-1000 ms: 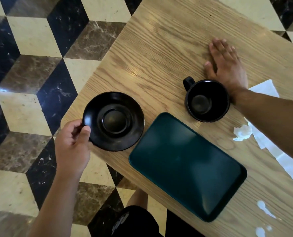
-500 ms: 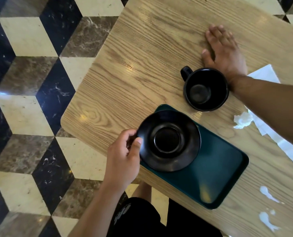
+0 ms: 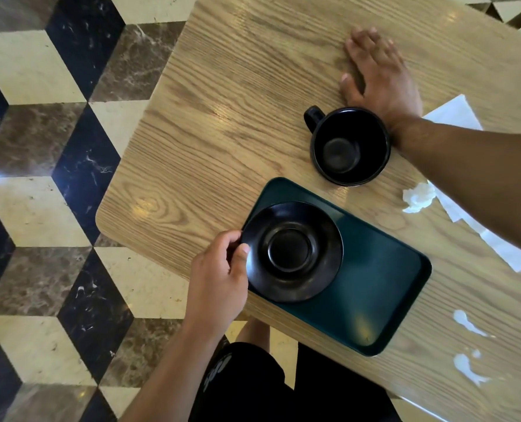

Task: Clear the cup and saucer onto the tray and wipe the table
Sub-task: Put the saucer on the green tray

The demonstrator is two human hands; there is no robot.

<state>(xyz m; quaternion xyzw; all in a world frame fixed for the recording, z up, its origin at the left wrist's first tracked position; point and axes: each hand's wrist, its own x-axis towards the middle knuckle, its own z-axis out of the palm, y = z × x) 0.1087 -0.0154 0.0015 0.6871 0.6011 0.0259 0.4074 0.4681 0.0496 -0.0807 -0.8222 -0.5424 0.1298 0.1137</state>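
Observation:
A black saucer (image 3: pixel 292 251) lies on the left end of the dark green tray (image 3: pixel 377 287), which sits near the front edge of the wooden table (image 3: pixel 222 117). My left hand (image 3: pixel 219 278) pinches the saucer's left rim between thumb and fingers. An empty black cup (image 3: pixel 350 146) stands upright on the table just beyond the tray, its handle pointing left. My right hand (image 3: pixel 377 74) rests flat on the table behind the cup, fingers straight, with its forearm passing to the right of the cup.
White paper napkins (image 3: pixel 454 117) lie under my right forearm, with a crumpled white scrap (image 3: pixel 419 197) beside them. White spills (image 3: pixel 467 324) mark the table at the lower right. The table's left corner (image 3: pixel 101 217) overhangs a patterned marble floor.
My left hand has carried the saucer from the table's left edge rightward onto the tray's left end. My right hand has stayed flat on the table behind the cup.

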